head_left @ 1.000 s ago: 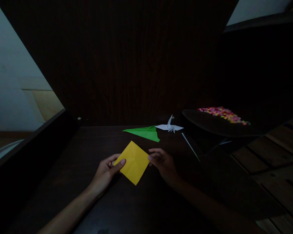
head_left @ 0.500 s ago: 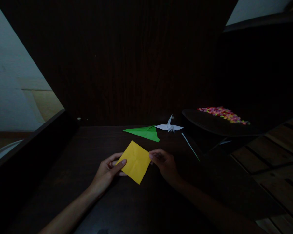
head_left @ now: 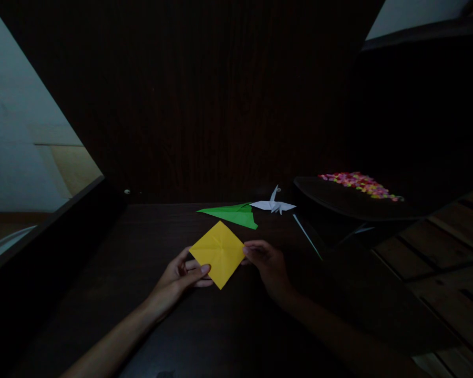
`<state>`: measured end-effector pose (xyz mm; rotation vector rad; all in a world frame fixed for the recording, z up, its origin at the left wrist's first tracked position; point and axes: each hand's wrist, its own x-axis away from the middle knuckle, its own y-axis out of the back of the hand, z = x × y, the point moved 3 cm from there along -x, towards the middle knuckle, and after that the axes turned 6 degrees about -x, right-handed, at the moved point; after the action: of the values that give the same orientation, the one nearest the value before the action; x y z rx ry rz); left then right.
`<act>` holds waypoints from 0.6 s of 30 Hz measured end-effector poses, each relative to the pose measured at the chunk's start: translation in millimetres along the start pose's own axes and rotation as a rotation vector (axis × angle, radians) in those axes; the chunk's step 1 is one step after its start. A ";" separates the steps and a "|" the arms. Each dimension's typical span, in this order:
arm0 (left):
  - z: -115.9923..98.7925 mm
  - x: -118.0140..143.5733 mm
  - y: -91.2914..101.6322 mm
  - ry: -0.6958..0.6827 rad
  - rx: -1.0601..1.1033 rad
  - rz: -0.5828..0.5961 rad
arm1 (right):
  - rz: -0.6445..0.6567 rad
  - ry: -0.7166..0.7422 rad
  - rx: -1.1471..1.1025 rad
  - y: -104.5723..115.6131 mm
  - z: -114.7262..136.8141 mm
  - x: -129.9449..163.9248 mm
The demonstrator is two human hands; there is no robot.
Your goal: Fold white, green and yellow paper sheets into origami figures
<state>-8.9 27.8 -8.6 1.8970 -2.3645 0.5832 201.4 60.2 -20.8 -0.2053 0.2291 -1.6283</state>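
Note:
A yellow square of origami paper, marked with creases that meet near its middle, is held like a diamond above the dark tabletop. My left hand grips its lower left edge, thumb on top and fingers underneath. At the right corner, my right hand pinches the paper between thumb and fingertips. Just beyond the paper lies a green folded paper plane. Touching or nearly touching the plane's right end is a white paper crane.
A thin pale strip lies to the right of the crane. Farther right, a dark rounded surface carries a cluster of small pink, red and yellow pieces. A raised dark side board borders the table at left; an upright dark panel stands behind.
The yellow paper has turned a little clockwise, so its corners now point up, down, left and right. My left thumb sits nearer its lower corner.

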 end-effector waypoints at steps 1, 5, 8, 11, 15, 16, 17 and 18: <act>1.3 0.3 -1.3 0.016 -0.008 0.019 | -0.006 0.000 -0.009 -0.1 -0.8 0.3; 6.2 0.7 -4.6 0.045 -0.029 0.075 | 0.014 0.007 -0.012 -2.5 -3.4 2.2; 7.0 0.0 -4.2 0.040 -0.047 0.074 | 0.065 0.000 -0.018 -5.6 -5.1 3.8; 3.8 -0.8 -3.3 0.019 -0.087 0.045 | 0.135 -0.009 -0.038 -8.1 -5.9 4.9; -3.3 -1.4 -1.0 -0.058 -0.170 -0.030 | 0.211 -0.021 -0.076 -9.1 -6.5 5.8; -4.5 -1.4 -0.1 -0.078 -0.192 -0.046 | 0.219 -0.023 -0.083 -8.9 -6.7 5.8; -5.3 -1.5 0.9 -0.092 -0.215 -0.057 | 0.221 -0.026 -0.086 -8.6 -6.7 5.6; -5.6 -1.5 2.1 -0.099 -0.238 -0.065 | 0.220 -0.029 -0.087 -8.2 -6.7 5.2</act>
<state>-11.5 31.4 -4.4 1.9273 -2.2975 0.1965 191.4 55.7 -25.1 -0.2610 0.2900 -1.3978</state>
